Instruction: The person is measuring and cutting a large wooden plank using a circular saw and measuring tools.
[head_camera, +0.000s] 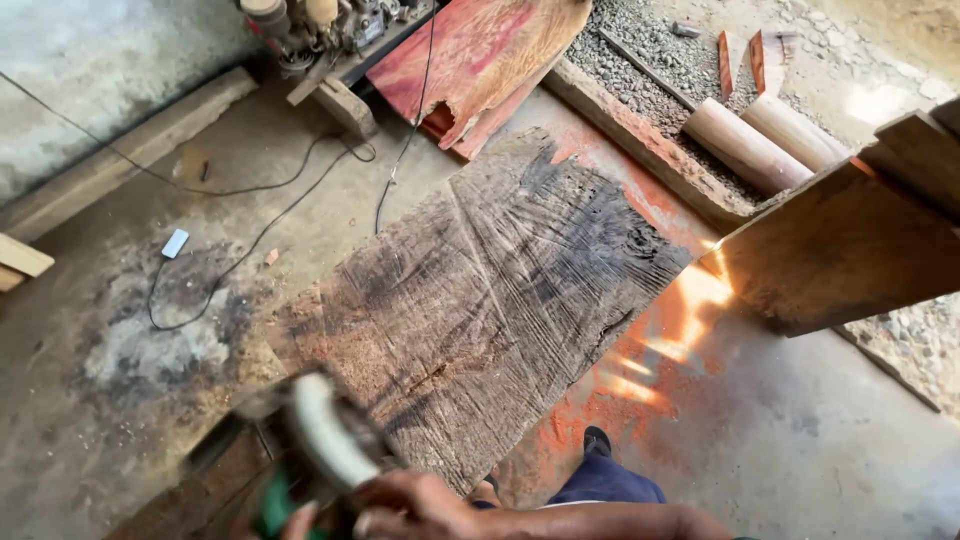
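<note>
- Your right hand (415, 505) sits at the bottom edge, grip closed round the handle of a power tool (310, 450). The tool is blurred; green and pale parts show, and the exact type is unclear.
- Your left hand isn't in view, so I can't tell its grip.
- The tool sits over the near left corner of the slab (490, 300), touching or just above it; I can't tell which.
- The slab is a big, weathered grey-brown piece of wood, lying flat on the concrete floor (800, 440) and running diagonally from your feet up to the right.
- Your foot (597, 441) and blue trouser leg are just beside the slab's near edge, on red sawdust.
- A thick plank (850, 240) juts in from the right, near the slab's far right edge.
- A black cable (250, 235) loops across the floor on the left, with a small white block (175, 243) beside it.
- A red board (470, 55) leans at the top, next to a machine (320, 25).
- Two pale round logs (760, 140) lie on gravel at the top right.
</note>
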